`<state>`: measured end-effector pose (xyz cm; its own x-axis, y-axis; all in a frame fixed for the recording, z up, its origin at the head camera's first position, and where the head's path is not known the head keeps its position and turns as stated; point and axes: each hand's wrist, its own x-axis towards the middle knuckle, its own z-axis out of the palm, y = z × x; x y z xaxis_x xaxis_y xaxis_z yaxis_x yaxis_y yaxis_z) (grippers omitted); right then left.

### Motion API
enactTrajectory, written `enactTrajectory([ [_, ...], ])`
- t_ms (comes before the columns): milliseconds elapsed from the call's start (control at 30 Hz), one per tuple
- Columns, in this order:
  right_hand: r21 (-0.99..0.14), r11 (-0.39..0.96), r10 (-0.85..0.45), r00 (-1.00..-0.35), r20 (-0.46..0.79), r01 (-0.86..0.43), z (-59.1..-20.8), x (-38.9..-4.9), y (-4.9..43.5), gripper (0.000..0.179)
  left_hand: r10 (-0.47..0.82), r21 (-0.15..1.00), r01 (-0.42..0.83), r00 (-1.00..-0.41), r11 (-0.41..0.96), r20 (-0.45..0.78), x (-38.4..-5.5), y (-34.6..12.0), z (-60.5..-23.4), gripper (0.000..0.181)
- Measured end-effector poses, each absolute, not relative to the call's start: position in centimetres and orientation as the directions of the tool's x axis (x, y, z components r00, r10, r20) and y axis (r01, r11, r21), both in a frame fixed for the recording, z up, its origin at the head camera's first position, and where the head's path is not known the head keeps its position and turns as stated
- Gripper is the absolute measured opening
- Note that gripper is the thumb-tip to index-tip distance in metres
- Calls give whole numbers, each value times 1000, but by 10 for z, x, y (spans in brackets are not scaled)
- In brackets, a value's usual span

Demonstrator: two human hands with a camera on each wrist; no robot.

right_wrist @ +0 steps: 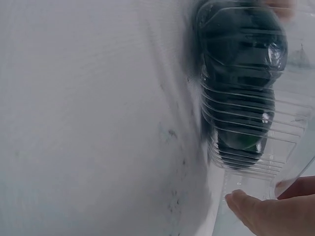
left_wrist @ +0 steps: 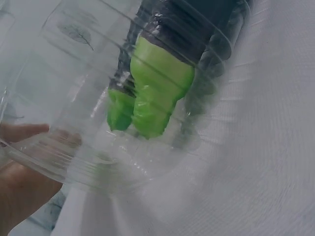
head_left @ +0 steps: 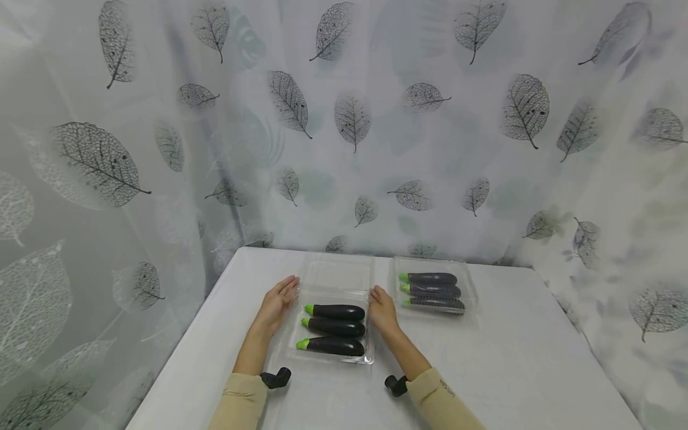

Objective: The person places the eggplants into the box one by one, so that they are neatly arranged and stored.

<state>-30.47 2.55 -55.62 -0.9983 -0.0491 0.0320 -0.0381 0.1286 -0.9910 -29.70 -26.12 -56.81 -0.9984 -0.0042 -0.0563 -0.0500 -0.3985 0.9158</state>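
Note:
A clear plastic clamshell box sits on the white table with its lid folded open toward the back. Inside it lie three dark eggplants side by side, green stem ends to the left. My left hand holds the box's left side near the hinge; the left wrist view shows the thumb and fingers around the clear rim, partly seen through plastic. On the opposite side, my right hand pinches the edge, with thumb and a finger on either side of the plastic in the right wrist view.
To the right at the back stands a second clear box holding three more eggplants under its lid. A leaf-printed curtain hangs behind and beside the white table.

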Motion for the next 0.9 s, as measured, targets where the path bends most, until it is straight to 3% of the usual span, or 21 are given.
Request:
enactTrajectory([
  [300, -995, 62, -20, -997, 74, -75, -558, -305, 25, 50, -41, 879, -34, -997, -476, -60, -296, -260, -569, 68],
  [900, -998, -1, 71, -996, 62, -62, -555, -303, 23, 44, -88, 816, 18, -995, -578, -40, -295, -258, -569, 67],
])
